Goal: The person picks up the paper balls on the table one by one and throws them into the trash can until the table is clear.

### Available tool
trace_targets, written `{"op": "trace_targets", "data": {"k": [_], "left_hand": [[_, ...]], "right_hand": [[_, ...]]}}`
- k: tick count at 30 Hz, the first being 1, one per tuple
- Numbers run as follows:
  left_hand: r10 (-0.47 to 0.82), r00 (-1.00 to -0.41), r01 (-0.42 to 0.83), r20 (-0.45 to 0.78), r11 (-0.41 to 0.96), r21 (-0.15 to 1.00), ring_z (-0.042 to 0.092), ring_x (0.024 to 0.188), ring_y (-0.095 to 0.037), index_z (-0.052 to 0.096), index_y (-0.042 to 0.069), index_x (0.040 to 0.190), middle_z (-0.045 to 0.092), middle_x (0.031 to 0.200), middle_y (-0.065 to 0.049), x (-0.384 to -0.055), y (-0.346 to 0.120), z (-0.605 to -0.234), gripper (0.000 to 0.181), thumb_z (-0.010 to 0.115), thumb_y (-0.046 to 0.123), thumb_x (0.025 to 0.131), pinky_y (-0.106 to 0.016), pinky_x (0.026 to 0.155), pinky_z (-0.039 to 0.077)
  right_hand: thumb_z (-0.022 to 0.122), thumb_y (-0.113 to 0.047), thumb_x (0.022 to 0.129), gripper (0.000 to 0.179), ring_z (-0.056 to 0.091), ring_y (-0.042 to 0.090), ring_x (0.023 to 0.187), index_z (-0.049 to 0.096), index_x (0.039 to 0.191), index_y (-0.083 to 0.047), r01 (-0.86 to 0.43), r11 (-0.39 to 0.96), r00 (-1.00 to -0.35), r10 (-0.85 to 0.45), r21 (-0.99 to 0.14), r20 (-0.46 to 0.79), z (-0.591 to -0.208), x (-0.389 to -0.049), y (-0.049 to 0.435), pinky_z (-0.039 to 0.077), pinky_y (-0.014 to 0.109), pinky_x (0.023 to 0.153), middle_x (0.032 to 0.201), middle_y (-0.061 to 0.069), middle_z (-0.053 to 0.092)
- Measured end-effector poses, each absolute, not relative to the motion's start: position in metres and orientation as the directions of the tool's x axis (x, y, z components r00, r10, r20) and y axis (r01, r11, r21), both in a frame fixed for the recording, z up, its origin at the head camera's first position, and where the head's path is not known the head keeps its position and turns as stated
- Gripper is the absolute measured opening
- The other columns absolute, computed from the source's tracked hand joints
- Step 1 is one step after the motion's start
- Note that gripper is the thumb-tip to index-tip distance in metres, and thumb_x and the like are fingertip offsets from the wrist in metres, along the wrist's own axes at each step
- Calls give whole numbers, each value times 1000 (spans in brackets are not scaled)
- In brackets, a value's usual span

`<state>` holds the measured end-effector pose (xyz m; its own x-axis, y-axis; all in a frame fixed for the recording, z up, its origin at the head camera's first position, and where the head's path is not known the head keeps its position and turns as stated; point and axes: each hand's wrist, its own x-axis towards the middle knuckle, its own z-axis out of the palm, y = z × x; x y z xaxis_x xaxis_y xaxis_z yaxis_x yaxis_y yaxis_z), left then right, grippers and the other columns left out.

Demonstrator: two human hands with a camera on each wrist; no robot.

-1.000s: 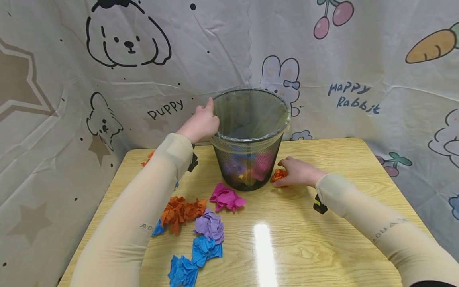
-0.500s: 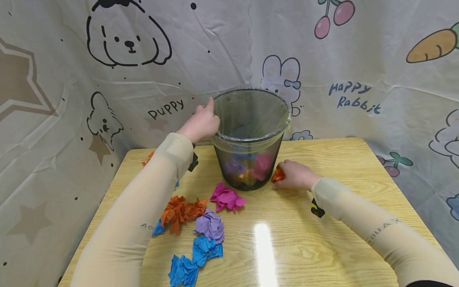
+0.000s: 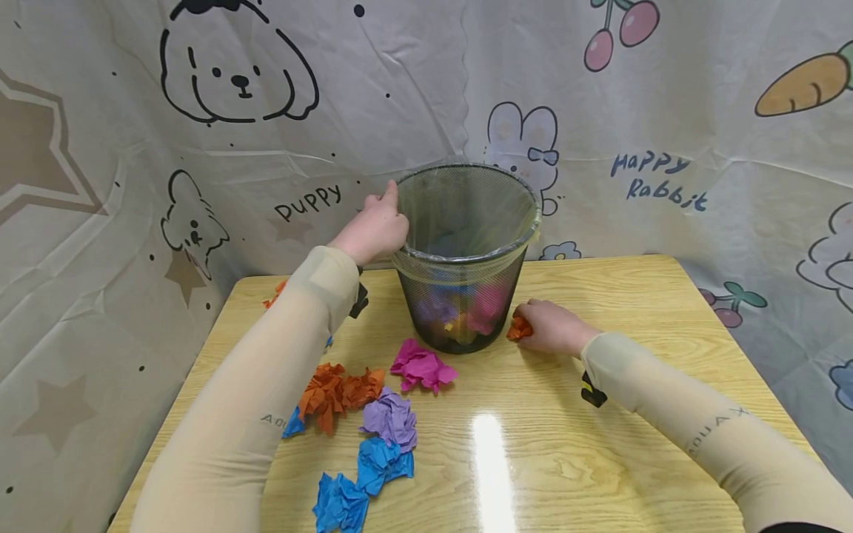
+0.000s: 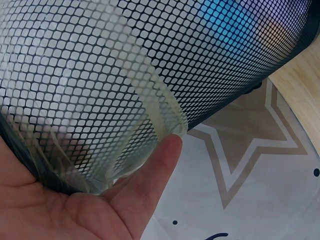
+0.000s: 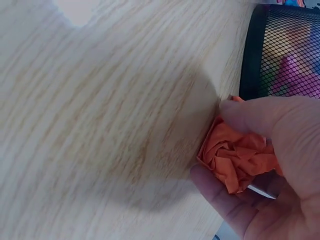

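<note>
A black mesh wastebasket [image 3: 460, 296] with a thin clear liner folded over its rim stands near the back of the table, crumpled paper showing through its side. My left hand [image 3: 373, 228] grips its left rim. In the left wrist view one finger [image 4: 155, 180] lies against the liner and mesh outside; the other fingertips are hidden. Right of the basket's base, my right hand [image 3: 553, 327] pinches a crumpled orange paper ball [image 5: 237, 152] between thumb and fingers, close over the table. A pink paper ball [image 3: 423, 367] lies just in front of the basket.
Crumpled paper lies on the wooden table [image 3: 566, 444] left of middle: orange [image 3: 340, 392], purple [image 3: 389, 420] and blue [image 3: 380, 465]. More orange paper [image 3: 273, 294] and blue scraps show beside the left sleeve [image 3: 266, 414]. A printed cloth [image 3: 413, 74] hangs behind the table.
My right hand has moved slightly left and closed its fingers and thumb round the orange paper ball. The left hand and wastebasket have stayed in place.
</note>
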<state>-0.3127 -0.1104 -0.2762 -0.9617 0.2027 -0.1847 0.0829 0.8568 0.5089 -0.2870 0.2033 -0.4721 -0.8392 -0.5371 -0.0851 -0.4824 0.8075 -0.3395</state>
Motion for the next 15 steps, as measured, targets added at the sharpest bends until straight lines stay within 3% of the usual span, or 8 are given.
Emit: {"op": "trace_targets", "data": {"k": [10,15], "left_hand": [[197,-962,74,-189,856,512,18,152,-40,-19,15,161,-4,167,-27,-312,-110,-276,71,24,22,105,-49,120,24],[196,-962,73,-188,853,516,18,152,-40,-18,15,162,-4,167,-27,-313,-110,-276,70,23,22,105,-49,120,24]], "right_hand": [[74,-3,87,14,61,22,89,69,99,-8,-529,768,-815,-578,-361,-35,-469,-284,205,52,47,92,91,1,63],[74,-6,91,9,62,20,89,71,100,-7,-550,759,-806,-592,-348,-16,-464,-284,208,53,46,91,91,1,65]]}}
